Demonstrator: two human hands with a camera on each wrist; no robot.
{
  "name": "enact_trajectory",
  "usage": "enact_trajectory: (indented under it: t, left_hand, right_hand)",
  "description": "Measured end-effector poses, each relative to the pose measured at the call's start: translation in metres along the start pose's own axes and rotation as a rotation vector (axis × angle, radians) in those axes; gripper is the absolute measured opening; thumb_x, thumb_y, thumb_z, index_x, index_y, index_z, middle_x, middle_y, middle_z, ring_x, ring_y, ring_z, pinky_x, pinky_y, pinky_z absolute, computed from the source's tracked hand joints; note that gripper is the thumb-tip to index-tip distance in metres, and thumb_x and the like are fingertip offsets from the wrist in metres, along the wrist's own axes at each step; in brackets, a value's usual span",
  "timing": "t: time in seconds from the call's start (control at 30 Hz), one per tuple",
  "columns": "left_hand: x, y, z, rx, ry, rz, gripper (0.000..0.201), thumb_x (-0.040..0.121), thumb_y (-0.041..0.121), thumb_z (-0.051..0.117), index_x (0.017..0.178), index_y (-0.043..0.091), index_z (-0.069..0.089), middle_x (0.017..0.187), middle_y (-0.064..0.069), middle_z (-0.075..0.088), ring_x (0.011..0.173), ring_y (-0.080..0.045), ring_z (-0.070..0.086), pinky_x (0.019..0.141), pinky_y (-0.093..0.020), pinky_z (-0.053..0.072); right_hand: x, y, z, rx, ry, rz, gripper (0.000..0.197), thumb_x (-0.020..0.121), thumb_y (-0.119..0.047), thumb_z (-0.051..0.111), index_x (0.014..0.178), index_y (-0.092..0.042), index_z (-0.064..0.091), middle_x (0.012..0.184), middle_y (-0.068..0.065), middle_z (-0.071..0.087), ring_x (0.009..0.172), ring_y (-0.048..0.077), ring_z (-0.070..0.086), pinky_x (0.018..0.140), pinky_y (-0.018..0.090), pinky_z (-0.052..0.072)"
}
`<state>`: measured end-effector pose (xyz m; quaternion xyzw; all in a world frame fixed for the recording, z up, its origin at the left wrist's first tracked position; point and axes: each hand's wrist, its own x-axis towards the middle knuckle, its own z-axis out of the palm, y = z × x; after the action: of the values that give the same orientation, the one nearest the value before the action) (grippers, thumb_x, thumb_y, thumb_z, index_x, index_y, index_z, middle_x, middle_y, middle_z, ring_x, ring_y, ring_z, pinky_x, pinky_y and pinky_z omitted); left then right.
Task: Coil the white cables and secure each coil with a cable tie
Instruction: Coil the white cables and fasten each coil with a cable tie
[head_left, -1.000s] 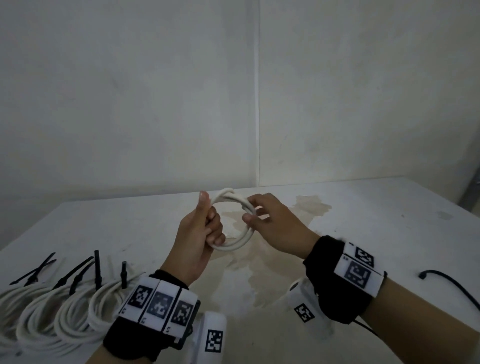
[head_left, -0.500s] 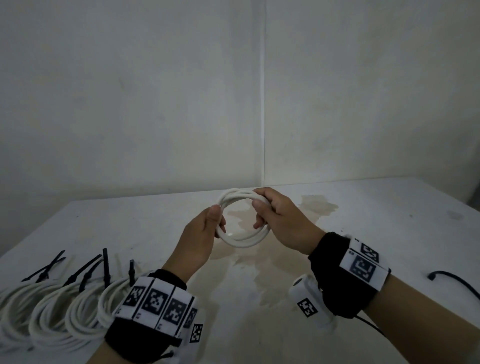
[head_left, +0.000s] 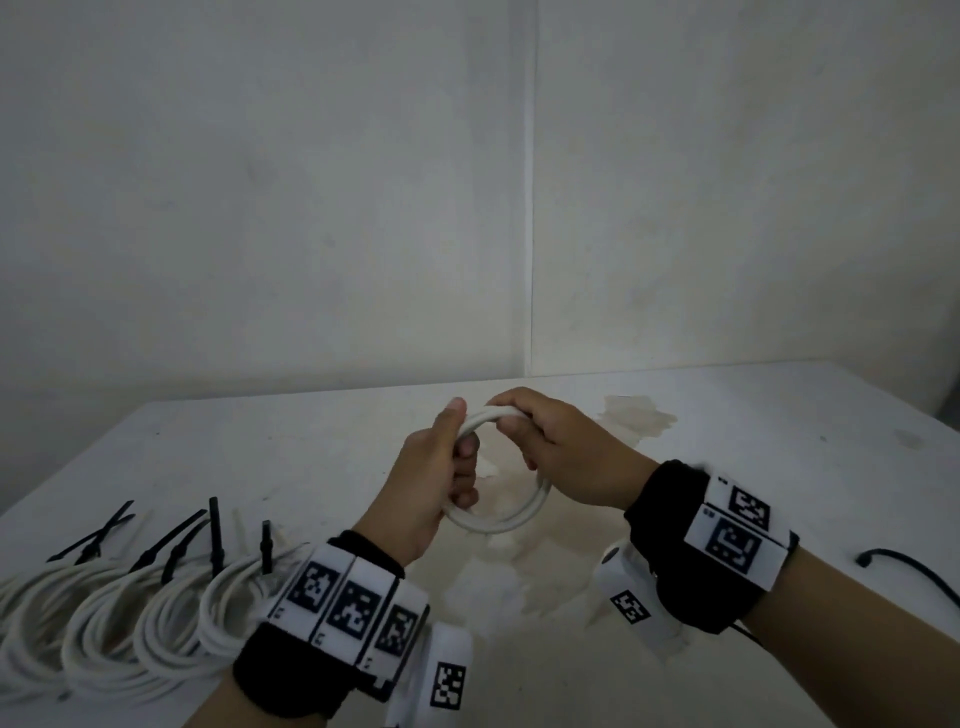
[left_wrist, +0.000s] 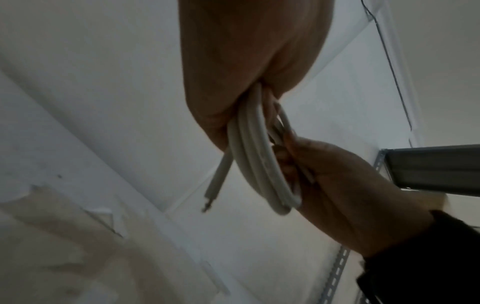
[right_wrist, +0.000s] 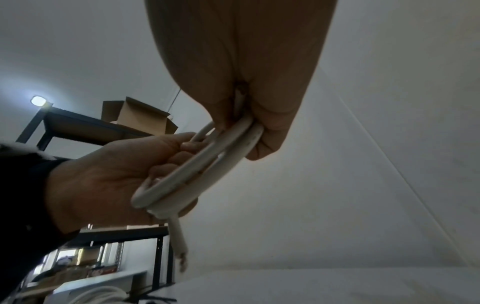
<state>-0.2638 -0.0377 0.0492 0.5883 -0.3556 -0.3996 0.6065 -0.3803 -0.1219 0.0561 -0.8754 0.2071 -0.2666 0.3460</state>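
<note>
While both hands hold it in the air above the middle of the tabletop (head_left: 727, 426), a small white cable coil (head_left: 511, 519) forms a round hoop of several smooth, rubbery-looking loops lying side by side. The left hand (head_left: 431, 483) wraps its curled fingers around the left side of the hoop, thumb pointing up along it. The right hand (head_left: 561, 452) closes over the top of the hoop from the right, fingers folded round the strands. In the left wrist view, one loose cable end (left_wrist: 215, 181) sticks out straight below the left hand's grip, with a bare tip. No tie can be seen on this coil.

The tabletop is a pale, matte white slab with a large tan, blotchy stain (head_left: 636, 415) spreading from under the hands toward the far edge. Along its near left edge lie four finished coils (head_left: 114, 629) of the same white cable, overlapping in a row, each cinched with a thin black plastic cable tie (head_left: 214, 530) whose tail stands up or slants. Near the right edge, a thin black cord (head_left: 904, 566) curves across the surface.

Each wrist wears a black fabric band (head_left: 675, 566) carrying white blocks printed with black square patterns. Behind the table, plain off-white walls meet in a vertical corner.
</note>
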Motion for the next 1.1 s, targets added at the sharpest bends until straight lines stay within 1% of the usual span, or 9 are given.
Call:
enact_trajectory:
  t: [0.07, 0.2, 0.27, 0.37, 0.53, 0.63, 0.73, 0.93, 1.1]
  left_hand:
    - [-0.001, -0.001, 0.005, -0.077, 0.087, 0.037, 0.047, 0.098, 0.036, 0.034, 0.056, 0.016, 0.033, 0.041, 0.008, 0.024, 0.035, -0.008, 0.021, 0.039, -0.021, 0.024]
    - [0.0, 0.001, 0.004, -0.246, 0.171, 0.067, 0.046, 0.098, 0.033, 0.034, 0.055, 0.017, 0.03, 0.038, 0.008, 0.023, 0.033, -0.008, 0.018, 0.035, -0.017, 0.02]
    - [-0.002, 0.0, 0.005, -0.238, 0.174, 0.08, 0.046, 0.098, 0.034, 0.033, 0.055, 0.016, 0.03, 0.039, 0.008, 0.023, 0.034, -0.008, 0.019, 0.036, -0.019, 0.022]
    - [-0.003, -0.007, 0.003, -0.203, 0.137, 0.082, 0.046, 0.098, 0.034, 0.033, 0.057, 0.013, 0.036, 0.042, 0.006, 0.026, 0.036, -0.01, 0.023, 0.041, -0.022, 0.031]
    - [-0.002, -0.008, -0.015, -0.187, -0.037, -0.034, 0.036, 0.094, 0.019, 0.032, 0.073, 0.003, 0.056, 0.046, -0.003, 0.045, 0.04, -0.015, 0.044, 0.054, -0.03, 0.05]
    - [0.002, 0.0, -0.015, -0.043, -0.094, -0.068, 0.049, 0.097, 0.029, 0.029, 0.072, 0.002, 0.061, 0.046, -0.005, 0.051, 0.041, -0.017, 0.05, 0.058, -0.03, 0.047]
    - [-0.001, 0.002, -0.007, 0.167, -0.09, 0.02, 0.048, 0.095, 0.041, 0.041, 0.064, 0.008, 0.056, 0.044, 0.004, 0.041, 0.039, -0.01, 0.039, 0.048, -0.023, 0.043]
    - [-0.005, -0.007, 0.006, -0.052, -0.003, 0.051, 0.042, 0.094, 0.035, 0.045, 0.058, 0.017, 0.034, 0.046, 0.008, 0.025, 0.039, -0.006, 0.023, 0.039, -0.018, 0.027]
    - [-0.001, -0.01, 0.006, 0.026, -0.038, 0.061, 0.042, 0.095, 0.038, 0.043, 0.06, 0.014, 0.041, 0.045, 0.008, 0.031, 0.041, -0.008, 0.03, 0.043, -0.019, 0.037]
  right_hand:
    - [0.001, -0.001, 0.001, 0.186, 0.065, 0.036, 0.027, 0.099, -0.019, 0.035, 0.115, -0.006, 0.052, 0.068, -0.006, 0.046, 0.053, 0.0, 0.046, 0.059, 0.013, 0.039]
    - [-0.004, -0.002, 0.007, 0.579, 0.084, 0.121, 0.034, 0.1, -0.021, 0.028, 0.117, -0.004, 0.051, 0.069, 0.0, 0.044, 0.052, 0.007, 0.049, 0.067, 0.029, 0.048]
    - [-0.005, -0.002, 0.011, 0.629, 0.111, 0.116, 0.032, 0.1, -0.018, 0.028, 0.116, -0.003, 0.052, 0.067, 0.0, 0.039, 0.05, 0.007, 0.044, 0.061, 0.025, 0.048]
    - [-0.003, -0.001, 0.014, 0.619, 0.159, 0.119, 0.031, 0.1, -0.016, 0.029, 0.11, 0.001, 0.053, 0.064, 0.0, 0.034, 0.047, 0.006, 0.034, 0.05, 0.019, 0.038]
    - [-0.006, 0.0, 0.012, 0.396, 0.072, 0.104, 0.027, 0.1, -0.018, 0.03, 0.101, -0.004, 0.052, 0.065, -0.002, 0.036, 0.047, 0.004, 0.033, 0.05, 0.019, 0.034]
    - [-0.006, 0.001, 0.01, 0.224, -0.005, 0.074, 0.03, 0.099, -0.021, 0.032, 0.103, 0.0, 0.053, 0.068, -0.002, 0.039, 0.053, 0.009, 0.036, 0.053, 0.023, 0.036]
    - [-0.004, 0.0, 0.005, 0.188, -0.032, 0.074, 0.032, 0.099, -0.021, 0.032, 0.108, 0.0, 0.054, 0.069, -0.003, 0.041, 0.054, 0.008, 0.037, 0.054, 0.021, 0.037]
    - [-0.005, 0.004, 0.002, 0.338, 0.041, 0.097, 0.029, 0.1, -0.018, 0.03, 0.11, -0.008, 0.056, 0.069, -0.002, 0.047, 0.05, 0.002, 0.044, 0.054, 0.013, 0.039]
    - [-0.009, 0.01, 0.005, 0.351, 0.062, 0.107, 0.025, 0.1, -0.017, 0.03, 0.104, -0.008, 0.053, 0.068, 0.001, 0.038, 0.05, 0.005, 0.034, 0.049, 0.016, 0.033]
